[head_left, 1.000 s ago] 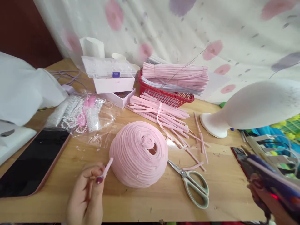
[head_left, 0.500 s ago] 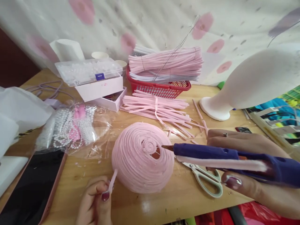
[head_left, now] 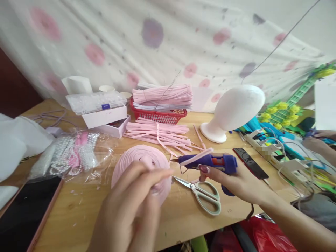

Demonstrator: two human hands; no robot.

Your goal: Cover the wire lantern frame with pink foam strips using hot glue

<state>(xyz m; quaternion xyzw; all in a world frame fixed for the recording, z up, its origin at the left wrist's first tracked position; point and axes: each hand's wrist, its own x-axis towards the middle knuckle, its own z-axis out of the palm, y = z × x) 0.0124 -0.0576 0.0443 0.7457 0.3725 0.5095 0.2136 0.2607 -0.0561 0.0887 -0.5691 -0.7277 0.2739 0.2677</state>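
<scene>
My right hand point(head_left: 236, 182) is wrapped round a blue glue gun point(head_left: 204, 162), its nozzle pointing left. A short pink fuzzy strip point(head_left: 198, 156), like a pipe cleaner, lies slantwise along the gun's side. Blurred and close to the camera, my left hand point(head_left: 128, 206) is in front of a pink coiled dome point(head_left: 124, 159) with its fingers stretched to the right. I see nothing between them. Much of the dome is hidden behind this hand. White-handled scissors point(head_left: 202, 196) lie on the table below the gun.
A bundle of pink strips point(head_left: 157, 131) lies before a red basket point(head_left: 157, 115) of more strips. A white foam head point(head_left: 236, 108) stands behind the gun. Bagged beads point(head_left: 73, 152) and a phone point(head_left: 36, 210) are left; another phone point(head_left: 250, 162) and another person's arm point(head_left: 317, 145) are right.
My left hand has risen and moved right, in front of the dome, away from the strip end it pinched at the dome's lower edge. The glue gun has drawn back. The view has tilted up.
</scene>
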